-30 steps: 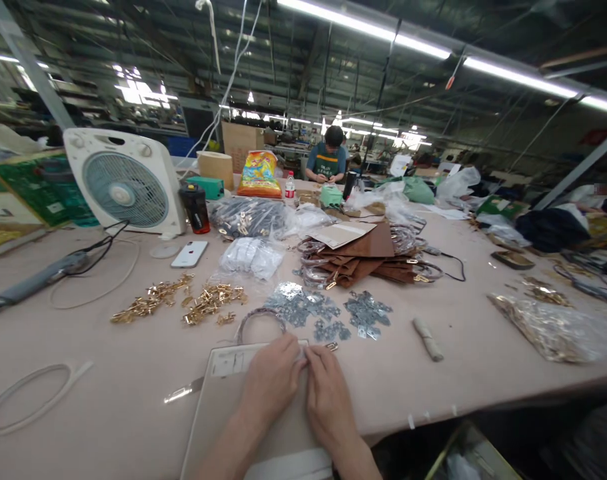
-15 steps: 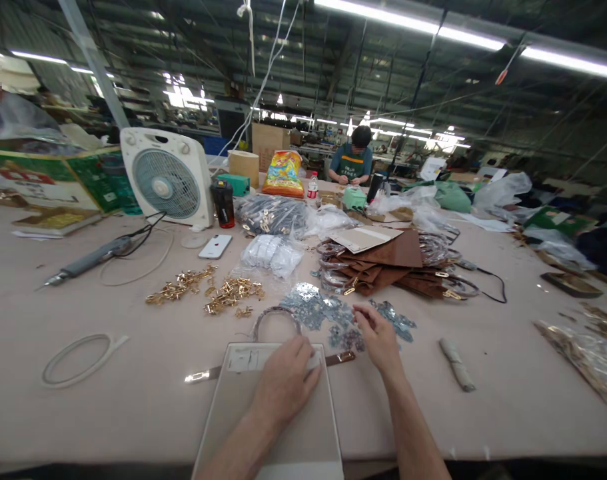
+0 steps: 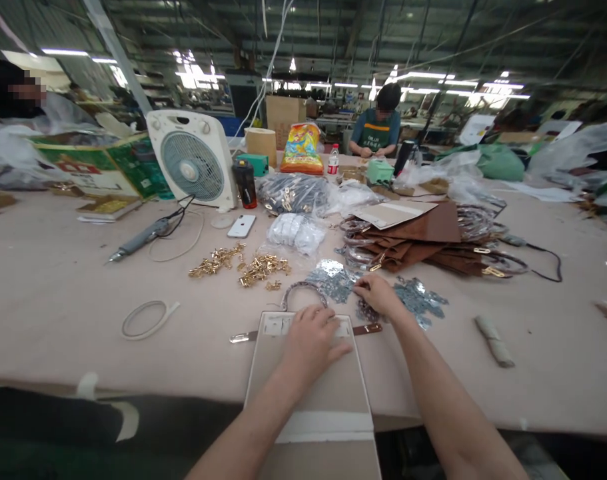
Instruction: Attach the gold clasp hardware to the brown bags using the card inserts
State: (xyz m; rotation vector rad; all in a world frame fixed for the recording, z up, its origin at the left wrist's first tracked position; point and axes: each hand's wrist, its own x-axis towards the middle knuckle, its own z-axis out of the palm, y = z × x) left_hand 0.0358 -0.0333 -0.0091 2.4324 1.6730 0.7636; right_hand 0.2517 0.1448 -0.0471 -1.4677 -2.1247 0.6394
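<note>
- Right hand (image 3: 377, 297): thumb and fingertips are closing in close to each other at the small metal plates (image 3: 333, 281); can't tell whether a plate is sitting between them.
- Left hand (image 3: 314, 337): fingers are spreading apart, palm down, clamping nothing, resting on the stiff beige panel (image 3: 336, 393).
- Panel: lying near centre, its near part hanging past the table edge (image 3: 198, 390); handle (image 3: 303, 286) looping out on the far side, strap ends (image 3: 243, 337) sticking out left and right.
- Risk: plates are overlapping and look thin, so a pinch could be taking two or scattering the heap.
- Risk: overhang is leaving the panel prone to tipping or sliding if the left hand's pressure eases.
- Risk: right strap and handle are lying close to the plates; a loose one could be slipping underneath and scratching.
- Gold-coloured fittings (image 3: 266, 269): lying left of the plates, could be mixing in if swept.
- Writing: panel's white label is showing marks, unreadable.
- Smartphone (image 3: 242, 226), farther left: showing a small dark logo, probably Apple's.
- Far side: red-labelled bottle (image 3: 333, 160), yellow printed bag (image 3: 302, 150) and co-worker's apron (image 3: 376, 135) are carrying lettering, too small to read surely.
- Green carton (image 3: 83, 167), far left: displaying a red emblem, text illegible.
</note>
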